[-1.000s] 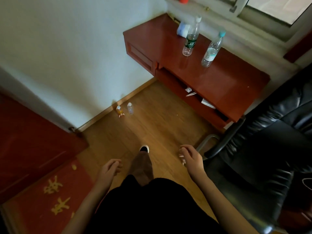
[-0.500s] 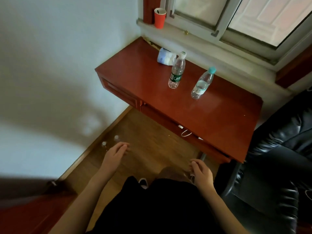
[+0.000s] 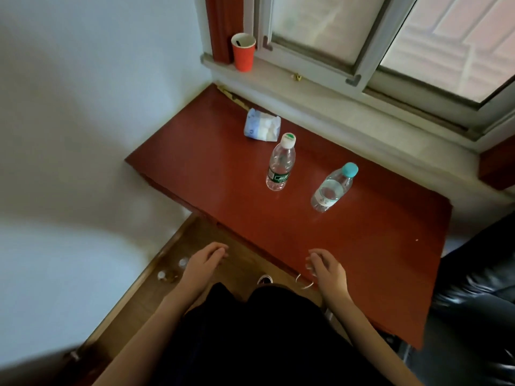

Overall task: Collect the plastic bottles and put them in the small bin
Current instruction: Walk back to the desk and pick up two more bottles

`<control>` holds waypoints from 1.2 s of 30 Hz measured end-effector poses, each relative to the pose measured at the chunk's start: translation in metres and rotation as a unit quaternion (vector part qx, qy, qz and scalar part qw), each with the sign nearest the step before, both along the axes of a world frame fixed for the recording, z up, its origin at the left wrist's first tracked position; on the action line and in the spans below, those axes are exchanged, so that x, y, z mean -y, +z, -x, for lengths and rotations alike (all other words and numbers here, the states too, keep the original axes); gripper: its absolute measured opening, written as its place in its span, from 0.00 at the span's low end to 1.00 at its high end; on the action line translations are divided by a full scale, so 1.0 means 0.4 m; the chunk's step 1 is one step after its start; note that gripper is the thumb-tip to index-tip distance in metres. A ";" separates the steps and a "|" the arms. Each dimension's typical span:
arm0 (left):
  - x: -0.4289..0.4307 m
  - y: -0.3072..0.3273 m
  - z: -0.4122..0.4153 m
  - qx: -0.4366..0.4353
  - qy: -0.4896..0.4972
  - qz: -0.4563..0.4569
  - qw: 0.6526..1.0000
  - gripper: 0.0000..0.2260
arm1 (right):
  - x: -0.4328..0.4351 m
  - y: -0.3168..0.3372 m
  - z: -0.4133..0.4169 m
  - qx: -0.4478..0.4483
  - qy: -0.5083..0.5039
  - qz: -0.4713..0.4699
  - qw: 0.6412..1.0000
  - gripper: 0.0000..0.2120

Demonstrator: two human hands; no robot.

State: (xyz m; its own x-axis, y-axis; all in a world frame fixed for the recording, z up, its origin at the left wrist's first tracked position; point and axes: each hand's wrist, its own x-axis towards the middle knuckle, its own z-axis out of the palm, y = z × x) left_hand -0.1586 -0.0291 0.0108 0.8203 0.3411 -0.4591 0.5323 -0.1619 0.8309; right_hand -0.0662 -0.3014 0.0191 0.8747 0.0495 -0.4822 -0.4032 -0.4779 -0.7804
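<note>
Two clear plastic bottles stand on the red-brown desk (image 3: 348, 246): one with a white cap and green label (image 3: 280, 165), one with a teal cap and white label (image 3: 333, 188) to its right. Two small bottles (image 3: 171, 271) sit on the wooden floor by the wall, left of my left hand. My left hand (image 3: 204, 263) hangs over the floor below the desk's front edge, fingers loosely apart and empty. My right hand (image 3: 327, 270) is at the desk's front edge, fingers curled and apart, holding nothing. No bin is in view.
A tissue pack (image 3: 262, 128) lies at the back of the desk. A red paper cup (image 3: 243, 52) stands on the window sill. A black leather chair (image 3: 479, 302) is close on the right. The white wall runs along the left.
The view has moved closer to the desk and tilted up toward the window. Both hands have risen toward the desk's front edge, still empty.
</note>
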 end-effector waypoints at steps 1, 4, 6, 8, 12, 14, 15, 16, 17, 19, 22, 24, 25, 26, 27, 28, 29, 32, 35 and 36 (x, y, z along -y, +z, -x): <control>-0.007 0.004 -0.034 0.000 -0.004 -0.004 1.000 0.09 | -0.011 0.002 -0.031 0.001 0.002 -0.004 1.000 0.07; -0.025 0.020 -0.121 0.006 -0.034 -0.029 0.999 0.09 | -0.043 0.010 -0.104 0.007 -0.013 -0.015 1.000 0.07; -0.035 0.027 -0.167 0.013 -0.065 -0.045 0.997 0.08 | -0.060 0.015 -0.136 0.007 -0.022 -0.017 1.000 0.07; -0.047 0.026 -0.209 0.010 -0.090 -0.048 0.995 0.07 | -0.073 0.012 -0.155 0.004 -0.036 -0.014 0.999 0.07; -0.082 0.003 -0.281 -0.019 -0.131 -0.030 0.991 0.07 | -0.088 -0.014 -0.169 -0.009 -0.084 -0.008 0.996 0.06; -0.099 0.003 -0.326 -0.039 -0.154 -0.028 0.987 0.08 | -0.093 -0.017 -0.173 -0.001 -0.118 0.001 0.993 0.07; -0.105 0.003 -0.352 -0.047 -0.157 -0.027 0.986 0.07 | -0.097 -0.015 -0.177 0.004 -0.139 0.009 0.990 0.08; -0.110 0.004 -0.381 -0.050 -0.156 -0.028 0.986 0.09 | -0.101 -0.013 -0.184 0.010 -0.159 0.015 0.987 0.12; -0.115 0.002 -0.411 -0.051 -0.155 -0.031 0.986 0.13 | -0.105 -0.012 -0.193 0.019 -0.176 0.019 0.984 0.17; -0.122 0.000 -0.471 -0.053 -0.164 -0.031 0.985 0.24 | -0.108 -0.018 -0.216 0.032 -0.194 0.034 0.980 0.29; -0.115 -0.013 -0.550 -0.048 -0.199 -0.040 0.978 0.40 | -0.105 -0.034 -0.264 0.043 -0.203 0.042 0.977 0.44; -0.096 -0.018 -0.603 -0.031 -0.224 -0.054 0.972 0.47 | -0.105 -0.042 -0.310 0.056 -0.201 0.045 0.977 0.47; -0.085 -0.020 -0.627 -0.019 -0.234 -0.058 0.970 0.49 | -0.107 -0.045 -0.333 0.062 -0.204 0.047 0.976 0.46; -0.074 -0.021 -0.648 -0.005 -0.242 -0.060 0.968 0.50 | -0.110 -0.047 -0.354 0.067 -0.210 0.049 0.974 0.44; -0.063 -0.023 -0.665 0.011 -0.248 -0.058 0.967 0.50 | -0.112 -0.047 -0.371 0.072 -0.216 0.048 0.973 0.42; -0.053 -0.026 -0.681 0.025 -0.253 -0.055 0.966 0.48 | -0.115 -0.047 -0.384 0.076 -0.219 0.046 0.972 0.39; -0.045 -0.028 -0.692 0.038 -0.256 -0.052 0.964 0.44 | -0.119 -0.044 -0.392 0.082 -0.221 0.039 0.971 0.36; -0.026 -0.018 -0.710 0.066 -0.273 -0.043 0.959 0.34 | -0.133 -0.029 -0.392 0.104 -0.231 0.016 0.967 0.30; -0.018 0.005 -0.715 0.083 -0.291 -0.011 0.953 0.32 | -0.140 -0.004 -0.366 0.120 -0.252 0.003 0.960 0.29; -0.015 0.018 -0.715 0.081 -0.293 -0.002 0.953 0.31 | -0.140 0.008 -0.354 0.123 -0.260 0.002 0.958 0.29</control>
State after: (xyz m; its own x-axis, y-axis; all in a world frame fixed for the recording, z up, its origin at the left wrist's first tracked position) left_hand 0.1275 -0.0229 0.0180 0.9300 -0.1967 -0.3106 0.2147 -0.3951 0.8932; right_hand 0.0754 -0.2452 0.0223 0.8677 -0.4253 -0.2571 -0.3910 -0.2648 -0.8815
